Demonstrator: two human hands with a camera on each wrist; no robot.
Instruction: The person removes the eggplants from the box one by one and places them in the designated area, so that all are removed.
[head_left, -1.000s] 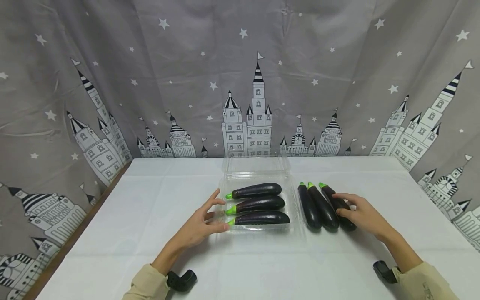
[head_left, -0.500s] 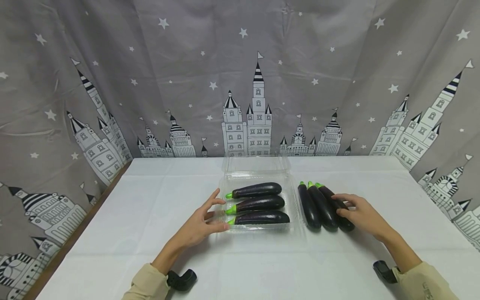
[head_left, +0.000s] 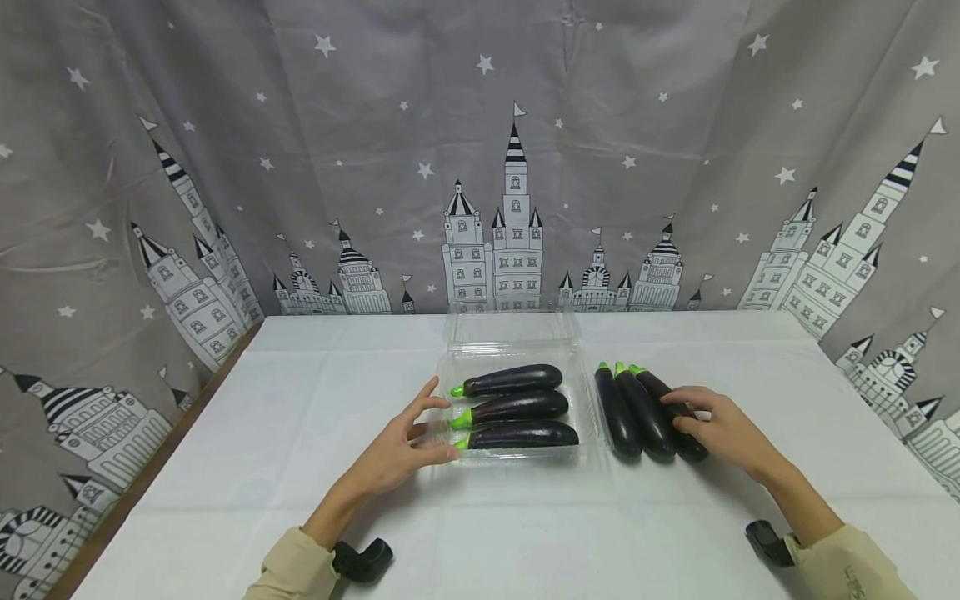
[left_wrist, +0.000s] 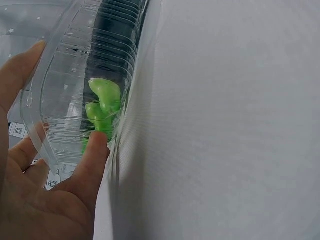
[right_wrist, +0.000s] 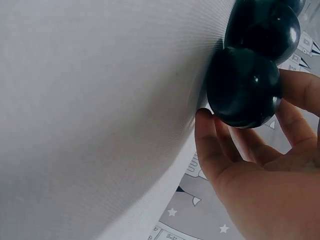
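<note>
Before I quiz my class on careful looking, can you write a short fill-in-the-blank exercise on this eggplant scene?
1. The clear plastic box holds ___ eggplants.
2. The right hand grips the ___ of the three loose eggplants on the white tablecloth.
3. The left hand touches the box at the end where the eggplants' ___ stem caps lie.

Missing words: three; rightmost; green

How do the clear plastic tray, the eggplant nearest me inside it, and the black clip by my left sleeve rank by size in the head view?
1. Clear plastic tray: clearly the largest; it holds three eggplants.
2. Nearest eggplant in the tray: spans most of the tray's width.
3. Black clip: looks smallest, though it lies closest to the camera.
</note>
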